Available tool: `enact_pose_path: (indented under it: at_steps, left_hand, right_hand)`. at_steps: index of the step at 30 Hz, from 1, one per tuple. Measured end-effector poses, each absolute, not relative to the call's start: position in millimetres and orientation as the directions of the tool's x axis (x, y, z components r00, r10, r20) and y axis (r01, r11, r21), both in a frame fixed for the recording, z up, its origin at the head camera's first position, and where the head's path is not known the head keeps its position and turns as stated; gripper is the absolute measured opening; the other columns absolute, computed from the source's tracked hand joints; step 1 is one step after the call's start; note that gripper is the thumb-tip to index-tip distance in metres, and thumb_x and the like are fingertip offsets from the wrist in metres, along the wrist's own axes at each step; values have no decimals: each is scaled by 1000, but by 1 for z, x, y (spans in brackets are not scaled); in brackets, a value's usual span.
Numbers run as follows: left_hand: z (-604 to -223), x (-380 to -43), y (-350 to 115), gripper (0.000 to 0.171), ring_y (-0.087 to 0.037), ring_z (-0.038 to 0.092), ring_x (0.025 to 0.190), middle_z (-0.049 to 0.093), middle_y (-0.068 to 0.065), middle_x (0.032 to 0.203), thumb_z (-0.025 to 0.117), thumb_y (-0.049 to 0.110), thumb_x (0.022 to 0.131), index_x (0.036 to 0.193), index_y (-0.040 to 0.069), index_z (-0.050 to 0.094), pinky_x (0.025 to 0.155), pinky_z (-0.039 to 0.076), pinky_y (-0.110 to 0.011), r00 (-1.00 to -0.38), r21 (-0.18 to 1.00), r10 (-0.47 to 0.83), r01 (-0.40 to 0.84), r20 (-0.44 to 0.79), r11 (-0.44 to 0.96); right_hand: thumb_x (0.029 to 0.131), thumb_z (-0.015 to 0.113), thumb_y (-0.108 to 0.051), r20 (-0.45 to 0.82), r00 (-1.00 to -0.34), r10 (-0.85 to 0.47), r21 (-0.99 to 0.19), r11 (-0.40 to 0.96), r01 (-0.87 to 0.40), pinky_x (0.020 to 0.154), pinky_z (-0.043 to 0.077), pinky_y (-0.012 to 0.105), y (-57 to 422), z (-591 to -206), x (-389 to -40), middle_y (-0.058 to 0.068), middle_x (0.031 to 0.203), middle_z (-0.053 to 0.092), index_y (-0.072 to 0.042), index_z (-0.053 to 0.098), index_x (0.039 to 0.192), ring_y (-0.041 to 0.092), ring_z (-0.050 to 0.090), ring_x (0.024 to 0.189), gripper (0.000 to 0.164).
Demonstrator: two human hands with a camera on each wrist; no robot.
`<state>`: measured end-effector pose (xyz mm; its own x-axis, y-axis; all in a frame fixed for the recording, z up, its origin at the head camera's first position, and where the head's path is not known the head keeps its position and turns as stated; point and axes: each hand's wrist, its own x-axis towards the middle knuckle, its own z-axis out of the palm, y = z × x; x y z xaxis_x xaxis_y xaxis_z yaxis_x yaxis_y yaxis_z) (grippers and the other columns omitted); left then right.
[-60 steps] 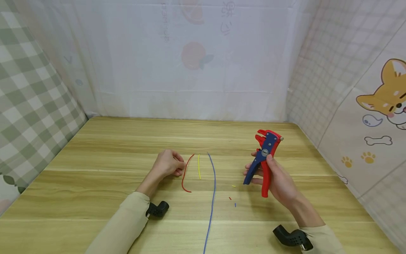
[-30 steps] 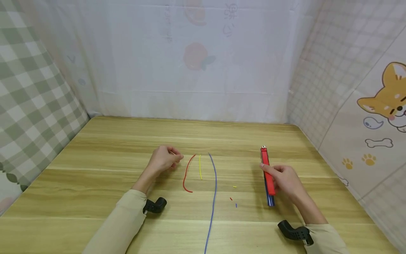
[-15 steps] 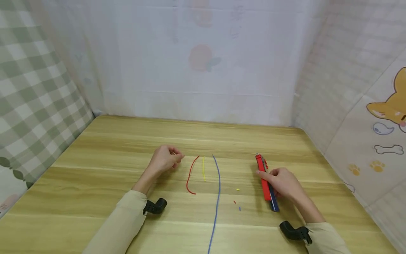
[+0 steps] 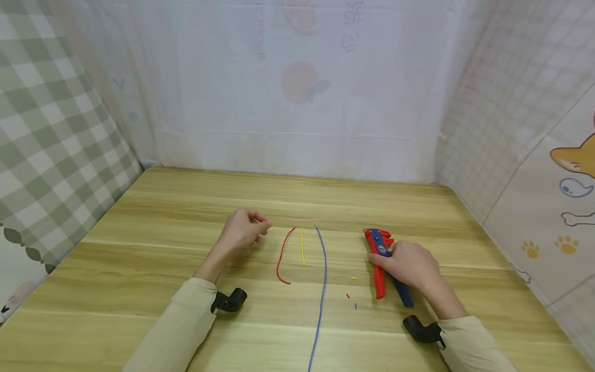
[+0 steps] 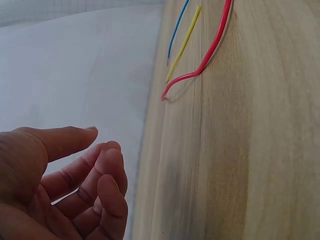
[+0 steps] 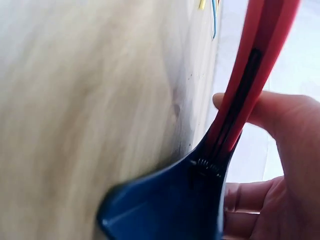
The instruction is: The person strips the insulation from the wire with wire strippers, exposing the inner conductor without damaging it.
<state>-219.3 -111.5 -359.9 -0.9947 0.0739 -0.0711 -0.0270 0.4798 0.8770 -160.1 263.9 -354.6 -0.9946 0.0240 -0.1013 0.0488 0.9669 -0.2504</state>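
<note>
A red and blue wire stripper point(image 4: 381, 249) is held in my right hand point(image 4: 413, 264), thumb on the red handle and fingers mostly hidden behind. It sits low at the tabletop, its jaws pointing right; in the right wrist view the blue handle point(image 6: 165, 205) is close to the wood. My left hand point(image 4: 244, 228) hovers left of the wires with fingers loosely bent and nothing held. Beside it lies a curved red wire point(image 4: 281, 253), then a short yellow wire point(image 4: 302, 247) and a long blue wire point(image 4: 326, 263). The left wrist view shows bare metal at the blue wire's tip point(image 5: 168, 62).
Small cut pieces lie left of the stripper: a yellow bit point(image 4: 354, 278), a red bit point(image 4: 347, 296) and a blue bit point(image 4: 356, 306). White cloth point(image 4: 209, 93) hangs behind the wooden table point(image 4: 195, 201), with printed fabric at both sides.
My right hand has turned the wire stripper over, so its jaws face right instead of left, and lowered it to the table. My left hand has eased back slightly from the red wire.
</note>
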Motion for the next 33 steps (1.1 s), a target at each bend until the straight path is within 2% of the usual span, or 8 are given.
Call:
enact_pose_path:
  at_steps: [9, 14, 17, 21, 24, 26, 29, 33]
  left_hand:
    - [-356, -216, -107, 15, -25, 72, 70, 73, -8, 84, 73, 19, 100, 101, 4, 74, 54, 50, -24, -996, 864, 71, -11, -54, 504]
    - [-351, -211, -102, 16, -30, 74, 74, 76, -13, 89, 73, 19, 99, 102, 4, 75, 56, 50, -26, -996, 841, 93, 40, -12, 540]
    - [-345, -207, -100, 18, -33, 75, 77, 77, -16, 93, 71, 21, 100, 106, 5, 75, 59, 49, -27, -992, 811, 123, 103, 39, 576]
    - [-334, -201, -97, 23, -28, 75, 83, 79, -11, 97, 69, 28, 101, 111, 8, 75, 70, 55, -35, -978, 741, 134, 210, 162, 638]
    - [-323, -194, -95, 28, -24, 75, 91, 79, -6, 101, 68, 33, 102, 117, 11, 75, 81, 57, -42, -957, 685, 128, 277, 261, 674]
    - [-316, -188, -93, 32, -27, 75, 100, 79, -7, 106, 67, 35, 103, 122, 10, 73, 86, 57, -46, -938, 655, 136, 321, 318, 684]
    - [-310, -180, -92, 39, -32, 72, 111, 76, -11, 118, 69, 36, 102, 130, 8, 70, 92, 57, -50, -908, 598, 157, 377, 387, 707]
    - [-309, -171, -95, 53, -40, 62, 129, 65, -17, 140, 69, 41, 101, 141, 5, 63, 104, 52, -58, -861, 467, 215, 441, 460, 766]
  right_hand:
    - [89, 69, -64, -93, -994, 53, -198, 978, 71, 48, 37, 33, 258, -358, -158, 3, 65, 53, -13, 56, 67, 22, 52, 58, 58]
    - [90, 69, -65, -80, -995, 53, -185, 980, 67, 48, 36, 33, 258, -358, -155, 2, 64, 51, -13, 54, 66, 22, 51, 58, 58]
    - [93, 65, -66, -54, -997, 54, -215, 974, 65, 48, 31, 30, 259, -350, -152, -3, 58, 43, -15, 50, 63, 18, 46, 55, 61]
    - [99, 58, -68, -3, -998, 59, -275, 960, 57, 49, 32, 30, 262, -329, -146, -2, 61, 50, -8, 63, 79, 18, 48, 57, 63]
    - [102, 54, -65, 75, -996, 38, -291, 956, 15, 52, 42, 35, 261, -314, -145, 12, 85, 71, 0, 69, 110, 25, 61, 68, 67]
    - [104, 54, -61, 157, -988, 3, -295, 954, -44, 59, 50, 43, 259, -308, -146, 20, 104, 74, 3, 65, 125, 33, 67, 80, 68]
    - [106, 57, -53, 294, -953, -74, -292, 942, -163, 81, 55, 59, 253, -302, -148, 28, 132, 65, 3, 58, 138, 46, 64, 111, 64]
    - [102, 69, -37, 470, -860, -202, -242, 907, -345, 104, 45, 71, 248, -301, -150, 30, 146, 55, 2, 52, 148, 52, 50, 134, 62]
